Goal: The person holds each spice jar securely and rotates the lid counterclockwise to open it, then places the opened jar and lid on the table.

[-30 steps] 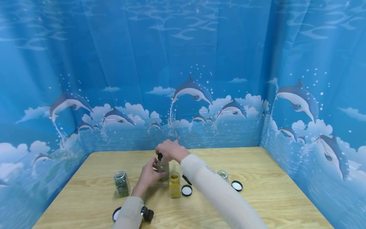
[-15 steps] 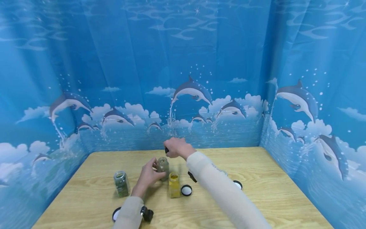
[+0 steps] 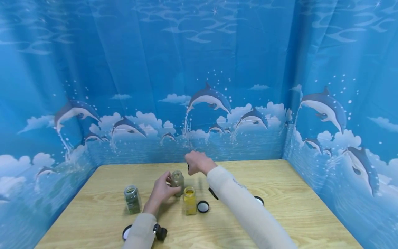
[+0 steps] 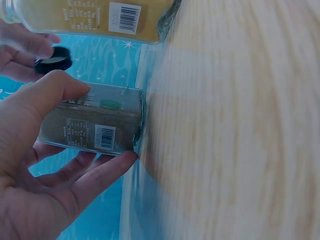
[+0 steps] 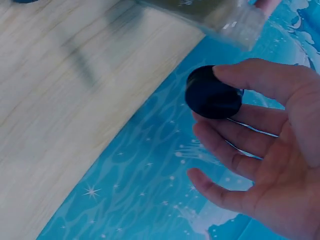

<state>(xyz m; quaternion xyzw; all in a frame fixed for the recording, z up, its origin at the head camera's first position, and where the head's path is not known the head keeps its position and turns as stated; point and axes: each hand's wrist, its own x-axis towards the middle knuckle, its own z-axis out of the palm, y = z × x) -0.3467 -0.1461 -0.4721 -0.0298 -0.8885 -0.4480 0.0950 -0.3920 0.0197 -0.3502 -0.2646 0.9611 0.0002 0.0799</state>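
Note:
My left hand grips a square glass jar of grey-brown powder, its thumb on one side and fingers on the other; the jar stands upright on the table with its mouth uncovered. In the right wrist view a black lid is pinched between the thumb and fingers of my right hand. That hand is above the table, right of the jar and apart from it. Close beside the held jar stands an uncovered jar of yellow powder, with another black lid lying white side up by its base.
At the left stands an uncovered jar with dark green contents. One lid lies partly under the left sleeve, and another lid shows beyond the right sleeve. A dolphin-print curtain encloses the back and sides of the wooden table.
My right hand has lifted the black lid off the grey-brown jar and carried it to the right. The left hand has stayed in place on the jar.

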